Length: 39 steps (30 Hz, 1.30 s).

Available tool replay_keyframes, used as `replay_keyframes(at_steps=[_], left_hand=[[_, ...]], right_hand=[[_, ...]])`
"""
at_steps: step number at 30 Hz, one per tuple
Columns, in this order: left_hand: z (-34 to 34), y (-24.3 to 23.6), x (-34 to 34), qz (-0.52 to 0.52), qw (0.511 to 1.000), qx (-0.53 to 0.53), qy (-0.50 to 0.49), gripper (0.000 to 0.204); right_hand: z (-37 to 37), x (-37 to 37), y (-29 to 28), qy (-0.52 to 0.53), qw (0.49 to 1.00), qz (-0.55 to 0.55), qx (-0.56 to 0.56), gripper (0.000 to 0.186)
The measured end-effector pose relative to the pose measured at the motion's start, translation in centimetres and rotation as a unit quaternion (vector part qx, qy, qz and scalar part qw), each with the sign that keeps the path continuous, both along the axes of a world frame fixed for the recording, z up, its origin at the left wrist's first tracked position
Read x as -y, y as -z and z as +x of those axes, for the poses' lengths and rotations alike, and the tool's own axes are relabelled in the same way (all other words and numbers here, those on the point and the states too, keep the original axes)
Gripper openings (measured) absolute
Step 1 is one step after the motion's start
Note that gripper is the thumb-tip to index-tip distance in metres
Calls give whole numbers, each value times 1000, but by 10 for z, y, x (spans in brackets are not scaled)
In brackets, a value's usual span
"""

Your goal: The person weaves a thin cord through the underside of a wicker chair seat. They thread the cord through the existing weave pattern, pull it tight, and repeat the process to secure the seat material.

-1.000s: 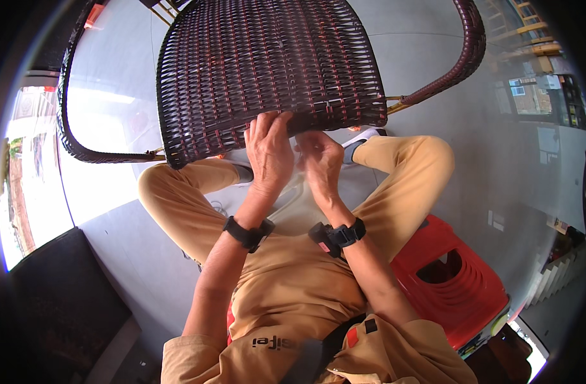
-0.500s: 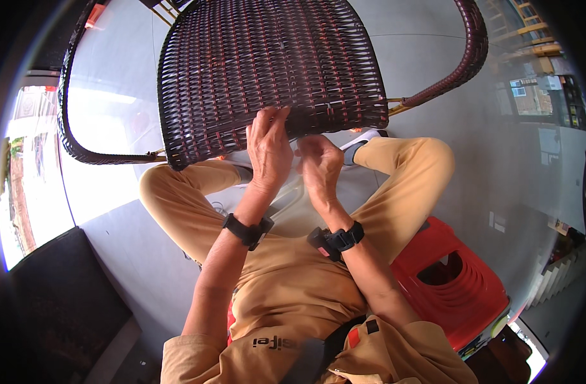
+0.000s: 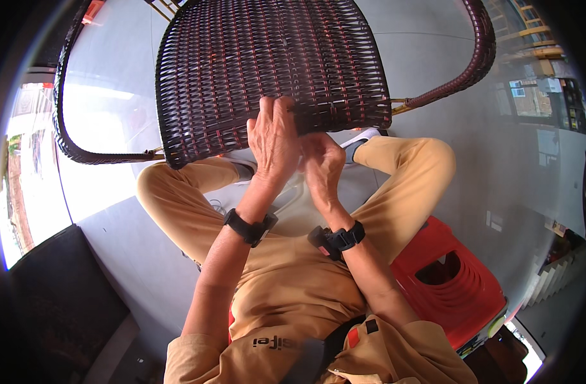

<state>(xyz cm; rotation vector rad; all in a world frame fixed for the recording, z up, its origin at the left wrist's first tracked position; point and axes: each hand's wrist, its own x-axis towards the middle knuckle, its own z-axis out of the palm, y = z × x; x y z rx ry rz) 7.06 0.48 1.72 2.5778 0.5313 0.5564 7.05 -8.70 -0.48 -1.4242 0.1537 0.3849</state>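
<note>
A dark brown and reddish wicker chair [image 3: 267,64] is in front of me, its woven panel facing up and its near edge above my feet. My left hand [image 3: 274,141] is closed at the middle of that edge, with its fingertips on the weave and its thumb out of sight. Close beside it, just below the edge, my right hand [image 3: 323,159] has its fingers curled in. What they hold, if anything, is hidden. Under the hands a pale, see-through strand [image 3: 293,197] curves down toward my lap, and its upper end is lost between them.
Curved wicker arms [image 3: 63,121] reach out on both sides of the panel. A red plastic stool [image 3: 459,288] stands by my right thigh. At the lower left is a dark padded piece [image 3: 63,301]. Grey tiled floor [image 3: 427,70] lies around the chair.
My left hand has moved slightly up and further over the weave, its fingers closer together. The right hand has stayed near it, fingers curled. The chair has shifted very slightly.
</note>
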Motion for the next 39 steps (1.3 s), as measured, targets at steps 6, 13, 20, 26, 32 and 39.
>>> replay_keyframes(at_steps=[6, 13, 20, 26, 32, 39], left_hand=[[2, 1, 0, -13, 1000, -15, -7, 13], [0, 2, -2, -43, 999, 2, -11, 12], [0, 0, -7, -69, 998, 3, -12, 8], [-2, 2, -7, -52, 998, 39, 4, 8], [-2, 6, -5, -59, 996, 62, 6, 14], [-1, 0, -3, -93, 994, 54, -5, 14]], right_hand=[[2, -3, -3, 10, 999, -34, 29, 11], [4, -3, -11, 8, 998, -59, 35, 9], [5, 5, 3, -19, 990, -105, 87, 9], [4, 7, 4, -26, 988, -116, 95, 9], [5, 6, 6, -15, 983, -117, 141, 7], [4, 6, 9, -19, 986, -118, 119, 6]])
